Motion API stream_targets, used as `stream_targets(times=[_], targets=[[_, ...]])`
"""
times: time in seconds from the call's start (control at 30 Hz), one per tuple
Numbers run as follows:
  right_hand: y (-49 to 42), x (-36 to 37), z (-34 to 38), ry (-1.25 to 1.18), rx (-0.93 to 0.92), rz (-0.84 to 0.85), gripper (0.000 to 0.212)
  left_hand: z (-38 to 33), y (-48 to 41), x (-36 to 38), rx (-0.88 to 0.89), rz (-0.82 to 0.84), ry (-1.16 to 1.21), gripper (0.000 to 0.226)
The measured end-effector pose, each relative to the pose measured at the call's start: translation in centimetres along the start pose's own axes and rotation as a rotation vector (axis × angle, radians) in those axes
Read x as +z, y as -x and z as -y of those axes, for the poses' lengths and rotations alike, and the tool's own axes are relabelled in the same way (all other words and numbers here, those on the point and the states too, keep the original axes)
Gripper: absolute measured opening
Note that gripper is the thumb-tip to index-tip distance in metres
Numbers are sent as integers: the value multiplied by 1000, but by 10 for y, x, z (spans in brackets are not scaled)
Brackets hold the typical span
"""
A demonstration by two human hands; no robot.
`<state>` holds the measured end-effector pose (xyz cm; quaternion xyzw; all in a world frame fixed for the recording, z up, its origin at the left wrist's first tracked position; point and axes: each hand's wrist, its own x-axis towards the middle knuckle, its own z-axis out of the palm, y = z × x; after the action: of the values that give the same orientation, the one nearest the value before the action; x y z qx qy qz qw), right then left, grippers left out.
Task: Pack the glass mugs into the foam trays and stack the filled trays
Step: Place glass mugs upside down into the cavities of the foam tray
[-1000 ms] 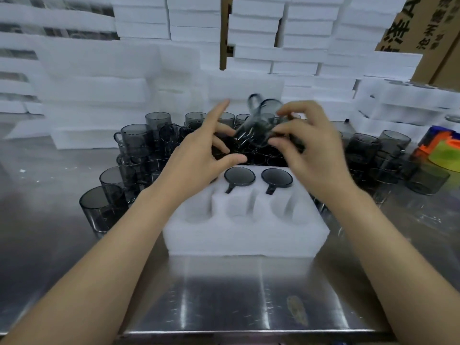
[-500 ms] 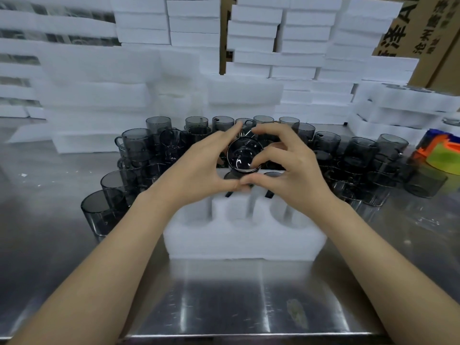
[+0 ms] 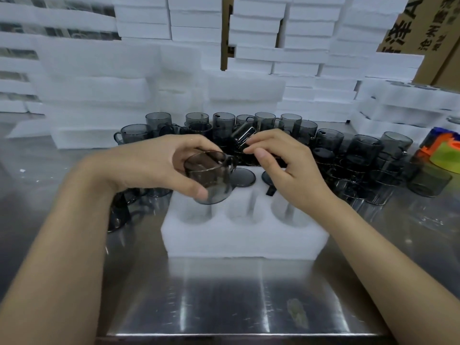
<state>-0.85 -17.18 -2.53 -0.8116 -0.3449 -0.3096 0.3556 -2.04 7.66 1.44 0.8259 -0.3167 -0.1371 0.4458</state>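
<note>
A shiny steel table (image 3: 224, 307) carries everything. In its middle stands a white foam tray with round pockets (image 3: 244, 237). From 9 o'clock over 12 to 3 o'clock of this tray stand many smoky grey glass mugs (image 3: 361, 150), close together, some seemingly on top of others. One single grey mug (image 3: 428, 183) stands a little apart at 3 o'clock. Behind them, at 12 o'clock, stacks of white foam blocks (image 3: 94, 90) rest on the table. At 2 o'clock lies an orange, green and blue plastic thing (image 3: 445, 155). At 5 o'clock, near the front edge, the steel has a pale greenish smear (image 3: 296, 312).
</note>
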Motion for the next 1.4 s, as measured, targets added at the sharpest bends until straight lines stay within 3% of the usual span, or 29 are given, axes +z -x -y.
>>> stream_targets(times=[0.2,0.57,0.77,0.87,0.93,1.03,1.17,1.27,1.4], targets=[[-1,2,0,34,138,182,18,11,13,-5,-190,97,-38,57],[-1,8,-11,113,168,328,18,4,7,5,-319,16,-182,70],[0,9,-12,111,163,345,18,-1,10,3,-320,85,-211,77],[-1,10,-13,141,149,339,17,-8,-7,15,-127,-69,-334,91],[-2,10,-13,156,140,333,17,-13,-21,33,-38,-175,-426,89],[-2,9,-15,170,181,263,15,-11,-31,50,-76,-139,-562,86],[-2,8,-20,257,310,141,15,-4,-32,54,-125,-53,-603,59],[-2,9,-23,270,321,167,16,3,-35,66,-207,-5,-800,58],[-2,12,-25,321,279,282,24,10,-35,70,-226,-9,-848,62]])
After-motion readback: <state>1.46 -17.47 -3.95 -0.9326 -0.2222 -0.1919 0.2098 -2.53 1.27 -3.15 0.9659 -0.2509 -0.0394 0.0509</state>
